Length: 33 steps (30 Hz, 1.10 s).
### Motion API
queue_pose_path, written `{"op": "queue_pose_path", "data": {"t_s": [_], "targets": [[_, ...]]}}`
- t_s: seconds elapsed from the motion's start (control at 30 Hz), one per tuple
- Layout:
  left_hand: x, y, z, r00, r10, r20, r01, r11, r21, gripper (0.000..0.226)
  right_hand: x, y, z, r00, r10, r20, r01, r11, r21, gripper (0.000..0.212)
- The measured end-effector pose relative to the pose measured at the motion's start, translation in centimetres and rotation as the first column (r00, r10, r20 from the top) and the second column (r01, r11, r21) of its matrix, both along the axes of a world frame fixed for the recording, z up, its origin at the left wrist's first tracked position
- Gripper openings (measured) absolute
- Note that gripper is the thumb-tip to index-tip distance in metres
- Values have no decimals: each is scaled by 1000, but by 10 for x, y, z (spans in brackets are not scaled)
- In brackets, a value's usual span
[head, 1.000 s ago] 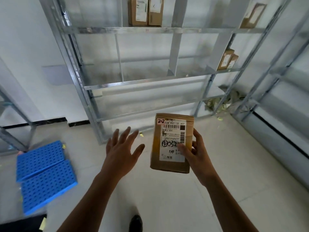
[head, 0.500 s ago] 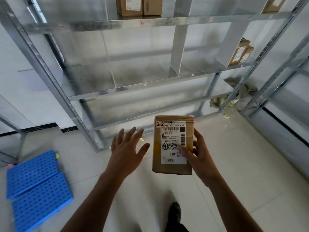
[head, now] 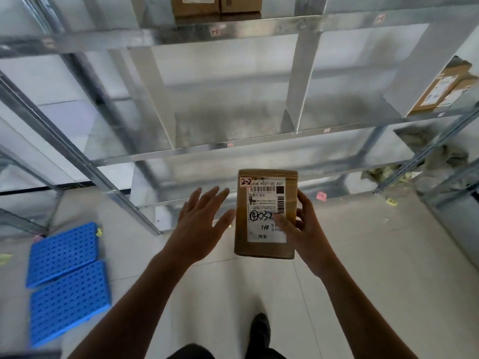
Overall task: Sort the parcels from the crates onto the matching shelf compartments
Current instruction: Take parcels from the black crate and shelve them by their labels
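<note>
Parcel (head: 265, 216): brown cardboard, held upright in the air above the floor, in front of the metal shelf (head: 197, 151).
Right hand (head: 308, 229): grips the parcel, my thumb across the front and my fingers curled round its right edge.
Left hand (head: 202, 226): open, fingers spread, holding nothing, just beside the parcel's left edge; I cannot tell whether my thumb touches it.
Corner tag (head: 245, 182): "2-2" handwritten in red at the parcel's top left.
Shipping label (head: 267, 211): white, printed "028 P021-00 A37" above barcodes; black handwriting starts "0032" with the first figure circled, and my thumb hides the end; "1件" sits below and "淘宝" at the bottom.
Shelf tags: a small one (head: 215, 31) on the upper edge looks like "1-2"; the one (head: 230, 145) on the edge below is too blurred to read.
Other boxes: two (head: 215, 5) on the top level, more (head: 440, 89) in the right compartment.
Floor: two blue perforated panels (head: 67, 281) at left.
</note>
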<state>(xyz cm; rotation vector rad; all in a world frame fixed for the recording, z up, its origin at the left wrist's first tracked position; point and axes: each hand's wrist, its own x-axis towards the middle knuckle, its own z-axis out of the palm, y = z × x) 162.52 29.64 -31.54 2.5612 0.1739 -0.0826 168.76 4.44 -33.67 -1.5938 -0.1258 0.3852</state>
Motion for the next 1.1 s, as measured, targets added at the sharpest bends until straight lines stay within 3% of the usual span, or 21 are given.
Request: {"op": "queue_pose_path", "data": {"t_s": [0.27,0.4,0.53,0.67,0.77,0.93,1.1], "targets": [[61,12,-4,993,115,-24,-117,945,-307,83,96,46,-3,990,137,-43,-136,990,24,89],[102,38,-14,987,137,78,-59,783,-620,77,144,89,-8,982,183,-34,-183,983,-2,96],[148,70,-23,970,221,98,-68,637,-768,83,193,137,-7,977,214,-19,-214,976,-43,98],[198,111,-33,963,255,89,-83,594,-800,80,242,178,-10,971,232,-64,-235,971,-43,86],[236,143,-44,964,251,93,-91,634,-768,88,280,203,-19,959,275,-66,-280,956,-89,78],[292,177,-67,951,295,88,-161,721,-674,102,336,240,-33,944,329,10,-312,905,-290,89],[340,194,-97,932,347,107,-210,754,-622,100,381,267,-61,932,348,102,-278,867,-414,86]]}}
